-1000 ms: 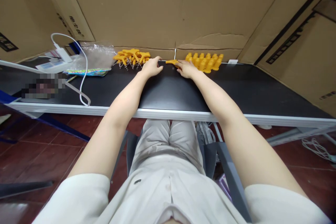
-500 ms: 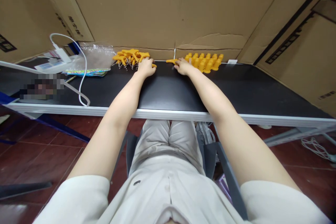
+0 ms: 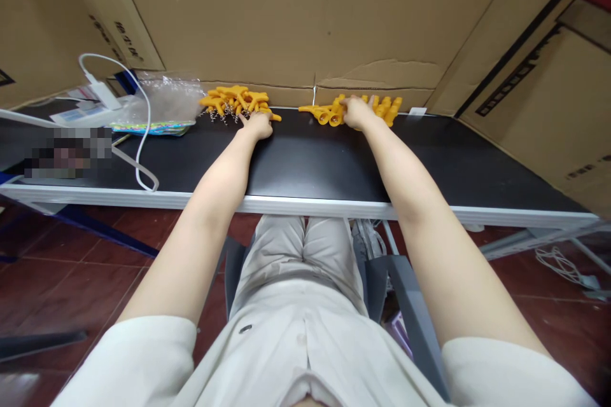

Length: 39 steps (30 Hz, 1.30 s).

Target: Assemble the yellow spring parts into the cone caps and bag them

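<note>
My left hand [image 3: 258, 127] lies at the right edge of a pile of yellow-handled corkscrews [image 3: 233, 96] with metal spirals, its fingers apart. One yellow piece [image 3: 275, 117] pokes out beside that hand. On the right side, my right hand [image 3: 359, 113] reaches over a group of yellow hollow sleeves [image 3: 392, 111], touching them with spread fingers; it hides part of the group. Just left of it, two tipped yellow sleeves [image 3: 329, 119] show their round openings towards me. A slim yellow piece [image 3: 307, 109] lies left of those.
Left of the corkscrews are a clear plastic bag [image 3: 169, 98], a colourful packet [image 3: 157, 128] and a white cable [image 3: 147, 140] with its plug. A cardboard wall [image 3: 267, 19] stands behind the black tabletop [image 3: 310, 168]. A small white block [image 3: 418, 112] sits at the back right.
My right hand has moved right, further over the sleeves, and two of them now lie tipped to its left. My left hand has shifted slightly left and nearer to me.
</note>
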### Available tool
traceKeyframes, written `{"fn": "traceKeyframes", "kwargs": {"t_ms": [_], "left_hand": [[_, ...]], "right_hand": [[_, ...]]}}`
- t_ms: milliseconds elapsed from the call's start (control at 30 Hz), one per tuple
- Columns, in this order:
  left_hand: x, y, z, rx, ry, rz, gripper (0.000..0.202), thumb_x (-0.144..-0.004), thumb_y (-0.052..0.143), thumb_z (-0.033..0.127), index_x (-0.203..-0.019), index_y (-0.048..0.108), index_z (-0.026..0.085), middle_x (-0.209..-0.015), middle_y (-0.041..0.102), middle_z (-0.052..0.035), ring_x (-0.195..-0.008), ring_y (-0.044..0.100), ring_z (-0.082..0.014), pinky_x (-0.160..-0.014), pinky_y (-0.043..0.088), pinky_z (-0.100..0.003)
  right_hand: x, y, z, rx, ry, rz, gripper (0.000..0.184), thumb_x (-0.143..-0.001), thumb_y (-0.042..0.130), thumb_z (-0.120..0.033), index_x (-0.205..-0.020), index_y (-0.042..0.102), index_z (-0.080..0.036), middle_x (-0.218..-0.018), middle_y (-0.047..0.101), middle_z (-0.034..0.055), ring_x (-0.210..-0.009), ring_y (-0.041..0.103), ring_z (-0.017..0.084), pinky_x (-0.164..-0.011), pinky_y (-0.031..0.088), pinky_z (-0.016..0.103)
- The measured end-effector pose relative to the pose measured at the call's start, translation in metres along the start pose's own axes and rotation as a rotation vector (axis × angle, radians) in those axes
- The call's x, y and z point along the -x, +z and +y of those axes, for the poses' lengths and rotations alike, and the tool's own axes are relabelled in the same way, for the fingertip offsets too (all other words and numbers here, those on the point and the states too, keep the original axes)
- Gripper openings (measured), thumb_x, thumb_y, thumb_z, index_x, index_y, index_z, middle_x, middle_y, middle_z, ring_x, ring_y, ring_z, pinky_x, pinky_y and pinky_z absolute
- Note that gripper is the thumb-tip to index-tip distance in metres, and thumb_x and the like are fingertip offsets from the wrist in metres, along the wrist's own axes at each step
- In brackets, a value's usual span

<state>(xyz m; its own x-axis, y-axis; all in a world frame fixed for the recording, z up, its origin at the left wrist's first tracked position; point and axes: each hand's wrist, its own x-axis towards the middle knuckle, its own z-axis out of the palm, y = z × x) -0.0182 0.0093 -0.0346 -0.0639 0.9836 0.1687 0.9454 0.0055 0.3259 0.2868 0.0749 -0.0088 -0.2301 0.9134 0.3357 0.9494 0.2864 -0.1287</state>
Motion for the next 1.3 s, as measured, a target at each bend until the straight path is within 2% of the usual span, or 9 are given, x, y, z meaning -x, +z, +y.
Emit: {"fn": "traceKeyframes", "kwargs": {"t_ms": [200,367,500,633,733,867,1033,1167,1300], "left_hand": [[0.001,-0.002,0.0,0.04,0.044,0.08,0.028,-0.103,0.065,0.039,-0.123,0.076,0.023,-0.122,0.083,-0.0074,-0.149,0.057,-0.0365,-0.134,0.023,-0.072],[0.004,-0.006,0.006,0.005,0.043,0.098,0.033,-0.1,0.064,0.021,-0.13,0.078,0.018,-0.142,0.079,-0.0151,-0.143,0.064,-0.0414,-0.128,0.04,-0.064],[0.014,-0.014,0.013,-0.016,0.036,0.048,0.035,-0.107,0.059,0.018,-0.136,0.077,0.012,-0.148,0.076,-0.0136,-0.146,0.06,-0.0373,-0.131,0.037,-0.054],[0.023,-0.022,0.021,0.01,0.024,0.041,0.036,-0.106,0.059,0.014,-0.138,0.076,0.011,-0.15,0.074,-0.0178,-0.149,0.059,-0.0375,-0.133,0.03,-0.059],[0.026,-0.024,0.026,0.006,-0.001,0.026,0.034,-0.105,0.064,0.017,-0.137,0.077,0.012,-0.146,0.075,-0.0187,-0.149,0.059,-0.0379,-0.133,0.029,-0.062],[0.024,-0.021,0.028,0.024,-0.007,0.029,0.032,-0.106,0.069,0.024,-0.135,0.076,0.014,-0.146,0.075,-0.0173,-0.148,0.059,-0.037,-0.131,0.033,-0.056],[0.017,-0.012,0.026,0.115,-0.049,0.077,0.026,-0.098,0.074,0.017,-0.123,0.076,0.016,-0.136,0.078,-0.0128,-0.141,0.061,-0.0365,-0.13,0.033,-0.054],[0.014,-0.009,0.027,0.231,-0.051,0.13,0.025,-0.095,0.072,0.01,-0.12,0.076,0.015,-0.127,0.08,-0.0082,-0.137,0.063,-0.0322,-0.13,0.031,-0.055],[0.0,-0.003,0.024,0.398,-0.048,0.268,0.035,-0.089,0.072,0.008,-0.122,0.076,0.019,-0.12,0.081,-0.0072,-0.129,0.07,-0.0306,-0.125,0.043,-0.052]], "right_hand": [[0.014,-0.006,-0.01,0.008,0.015,0.029,0.046,-0.093,0.064,-0.005,-0.137,0.076,-0.009,-0.137,0.075,0.0253,-0.144,0.062,0.048,-0.131,0.019,0.087],[0.03,-0.014,-0.022,0.003,0.044,0.011,0.046,-0.093,0.069,-0.007,-0.139,0.075,-0.007,-0.14,0.074,0.0271,-0.144,0.064,0.05,-0.132,0.013,0.088],[0.046,-0.024,-0.029,0.017,0.066,-0.022,0.05,-0.099,0.064,-0.01,-0.149,0.07,-0.007,-0.153,0.068,0.0273,-0.153,0.058,0.049,-0.133,0.014,0.086],[0.061,-0.038,-0.043,0.065,0.085,-0.058,0.047,-0.101,0.059,-0.009,-0.146,0.07,-0.003,-0.152,0.069,0.0275,-0.152,0.06,0.046,-0.136,0.016,0.078],[0.069,-0.049,-0.056,0.052,0.1,-0.06,0.04,-0.103,0.064,-0.013,-0.14,0.074,-0.003,-0.148,0.071,0.0265,-0.151,0.06,0.045,-0.137,0.023,0.073],[0.074,-0.059,-0.071,-0.039,0.076,-0.079,0.038,-0.103,0.068,-0.015,-0.138,0.076,-0.006,-0.145,0.074,0.0242,-0.145,0.066,0.042,-0.13,0.044,0.06],[0.074,-0.053,-0.075,-0.201,0.061,-0.089,0.044,-0.094,0.077,-0.01,-0.138,0.073,-0.004,-0.143,0.074,0.0229,-0.137,0.071,0.034,-0.121,0.055,0.043],[0.071,-0.04,-0.075,-0.268,0.128,-0.111,0.031,-0.092,0.083,-0.015,-0.12,0.074,-0.006,-0.123,0.078,0.0182,-0.12,0.074,0.03,-0.114,0.057,0.042],[0.067,-0.026,-0.076,-0.354,0.165,-0.108,0.02,-0.088,0.085,-0.017,-0.103,0.072,-0.014,-0.104,0.073,0.0075,-0.103,0.071,0.025,-0.11,0.059,0.043]]}}
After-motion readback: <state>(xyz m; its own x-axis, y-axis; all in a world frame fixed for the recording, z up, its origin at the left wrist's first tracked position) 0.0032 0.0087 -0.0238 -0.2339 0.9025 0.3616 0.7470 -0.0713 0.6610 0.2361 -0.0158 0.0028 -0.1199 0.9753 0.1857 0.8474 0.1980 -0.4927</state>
